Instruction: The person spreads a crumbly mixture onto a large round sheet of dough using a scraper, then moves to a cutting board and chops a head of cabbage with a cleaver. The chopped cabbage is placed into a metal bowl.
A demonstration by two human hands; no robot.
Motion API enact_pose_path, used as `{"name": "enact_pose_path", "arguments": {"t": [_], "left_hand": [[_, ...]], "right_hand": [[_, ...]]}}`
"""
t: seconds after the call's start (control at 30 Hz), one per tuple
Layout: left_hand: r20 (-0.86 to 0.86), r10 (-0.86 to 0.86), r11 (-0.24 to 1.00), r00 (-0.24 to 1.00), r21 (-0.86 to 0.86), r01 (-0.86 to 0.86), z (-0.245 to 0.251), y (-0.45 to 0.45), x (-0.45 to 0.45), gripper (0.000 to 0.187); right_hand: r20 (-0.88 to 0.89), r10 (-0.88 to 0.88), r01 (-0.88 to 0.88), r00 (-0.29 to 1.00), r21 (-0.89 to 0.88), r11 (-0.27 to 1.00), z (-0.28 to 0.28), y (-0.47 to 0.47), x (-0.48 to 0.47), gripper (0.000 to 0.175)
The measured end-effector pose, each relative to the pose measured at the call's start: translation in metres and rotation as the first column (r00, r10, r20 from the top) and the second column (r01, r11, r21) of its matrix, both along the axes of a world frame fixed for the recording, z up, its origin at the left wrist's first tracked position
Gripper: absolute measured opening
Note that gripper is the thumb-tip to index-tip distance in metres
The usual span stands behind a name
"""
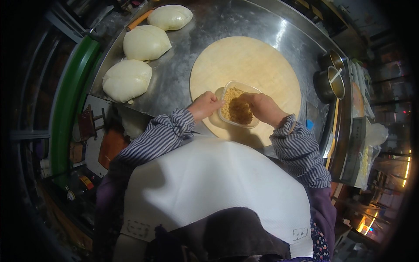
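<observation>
A clear plastic container (257, 87) of tan, crumbly filling (240, 109) rests on the near part of a round wooden board (245, 57). My left hand (207, 105) is at the container's left wall, thumb against the rim and fingers curled. From the right, my right hand (264, 106) reaches over the opposite rim. Its fingertips are down at the crumbs, and what they may hold is hidden. The crumbs look darker in the shadow beneath that hand.
Three pale dough lumps (127, 80) line the left side of the steel worktop (173, 72), by an orange stick (139, 20). Metal pots (322, 85), one with a white utensil handle, stand at the right. Nearer lies something blue (309, 124). A white apron (216, 177) meets the near edge.
</observation>
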State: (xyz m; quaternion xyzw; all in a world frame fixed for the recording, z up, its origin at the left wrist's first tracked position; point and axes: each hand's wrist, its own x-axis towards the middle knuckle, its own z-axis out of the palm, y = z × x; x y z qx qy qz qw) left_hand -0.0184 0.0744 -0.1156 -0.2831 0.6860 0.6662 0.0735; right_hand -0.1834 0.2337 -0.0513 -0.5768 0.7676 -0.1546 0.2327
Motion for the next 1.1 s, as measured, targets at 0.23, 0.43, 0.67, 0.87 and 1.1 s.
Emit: {"name": "enact_pose_path", "arguments": {"t": [0.23, 0.43, 0.67, 0.87, 1.1], "left_hand": [[-0.012, 0.015, 1.0, 1.0, -0.016, -0.016, -0.003, 0.001, 0.0, 0.039], [-0.076, 0.061, 0.992, 0.995, -0.104, -0.069, -0.014, 0.002, -0.002, 0.043], [-0.061, 0.067, 0.994, 0.996, -0.087, -0.072, -0.01, 0.002, -0.001, 0.044], [0.001, -0.004, 1.0, 1.0, 0.016, 0.004, -0.004, 0.0, -0.001, 0.04], [0.008, -0.006, 1.0, 1.0, -0.008, 0.006, 0.001, 0.0, -0.001, 0.04]], "right_hand": [[-0.52, 0.404, -0.2, 0.752, 0.404, 0.893, 0.001, -0.005, 0.015, 0.01], [-0.36, 0.064, -0.031, 0.931, 0.099, 0.995, -0.034, -0.002, 0.015, 0.012], [0.426, -0.219, 0.283, 0.878, -0.091, 0.955, -0.05, -0.015, -0.011, 0.028], [0.026, -0.124, 0.126, 0.992, -0.139, 0.982, -0.05, -0.01, 0.016, 0.031], [0.192, -0.176, 0.191, 0.965, -0.063, 0.979, -0.031, -0.011, -0.003, 0.025]]}}
